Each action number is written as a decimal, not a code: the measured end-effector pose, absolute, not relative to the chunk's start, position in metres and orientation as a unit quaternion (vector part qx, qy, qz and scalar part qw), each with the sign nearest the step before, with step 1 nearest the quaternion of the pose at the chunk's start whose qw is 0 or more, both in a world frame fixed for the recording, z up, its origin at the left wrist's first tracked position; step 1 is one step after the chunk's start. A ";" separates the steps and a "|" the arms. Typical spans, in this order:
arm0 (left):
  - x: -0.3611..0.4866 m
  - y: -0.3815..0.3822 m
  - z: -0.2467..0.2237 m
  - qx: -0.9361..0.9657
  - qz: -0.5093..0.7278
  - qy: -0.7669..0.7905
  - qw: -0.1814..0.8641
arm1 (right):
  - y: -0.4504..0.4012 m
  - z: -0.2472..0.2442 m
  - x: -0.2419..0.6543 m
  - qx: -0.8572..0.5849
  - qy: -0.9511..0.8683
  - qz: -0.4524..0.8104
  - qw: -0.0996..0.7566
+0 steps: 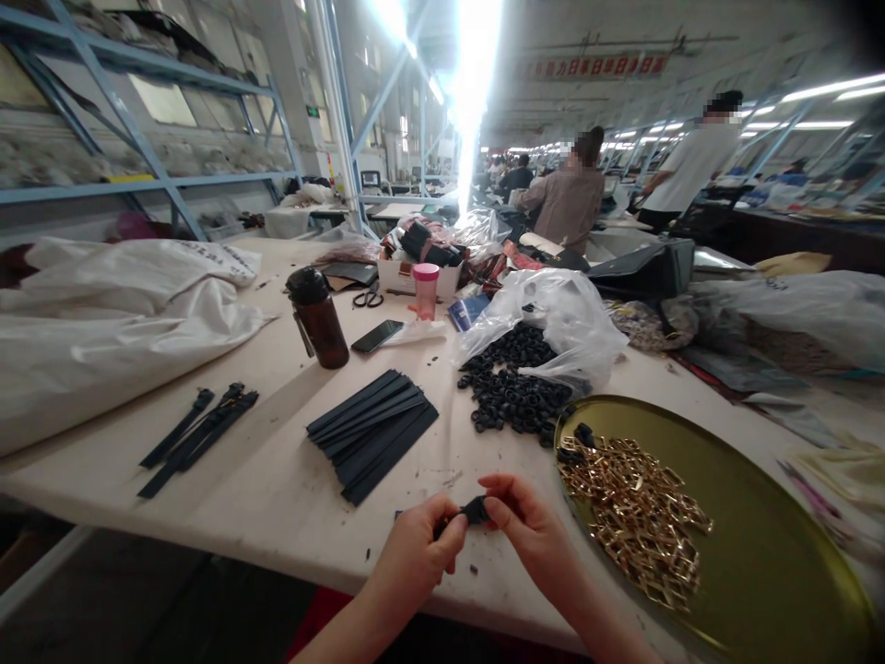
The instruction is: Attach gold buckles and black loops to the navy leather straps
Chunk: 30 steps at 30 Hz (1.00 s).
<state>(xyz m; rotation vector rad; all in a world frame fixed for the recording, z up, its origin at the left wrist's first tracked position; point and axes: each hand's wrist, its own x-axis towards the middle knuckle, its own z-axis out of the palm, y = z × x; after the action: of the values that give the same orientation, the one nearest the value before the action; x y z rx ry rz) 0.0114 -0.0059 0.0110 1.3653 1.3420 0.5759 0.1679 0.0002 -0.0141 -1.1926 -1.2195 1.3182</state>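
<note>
Left hand and right hand clamp a black strap; a stack of strips, black rings and gold buckles on a tray lie unused.

Two hands, one black strap, one pair of scissors, one phone, one pink cup, one brown bottle, one brass tray.
</note>
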 end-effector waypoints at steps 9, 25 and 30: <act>0.002 0.000 0.020 0.603 0.150 0.514 0.592 | -0.009 -0.019 0.171 -0.484 -0.518 0.541 0.452; 0.002 -0.015 0.029 0.661 0.247 0.467 0.532 | -0.013 -0.016 0.158 -0.466 -0.421 0.645 0.435; 0.001 -0.016 0.018 0.638 0.266 0.500 0.522 | -0.021 -0.019 0.154 -0.417 -0.393 0.674 0.465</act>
<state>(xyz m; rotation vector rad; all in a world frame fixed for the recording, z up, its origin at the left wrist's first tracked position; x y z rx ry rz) 0.0012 -0.0160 0.0178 1.5269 1.1968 0.6380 0.1540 -0.0207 -0.0192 -1.0252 -0.9648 1.6564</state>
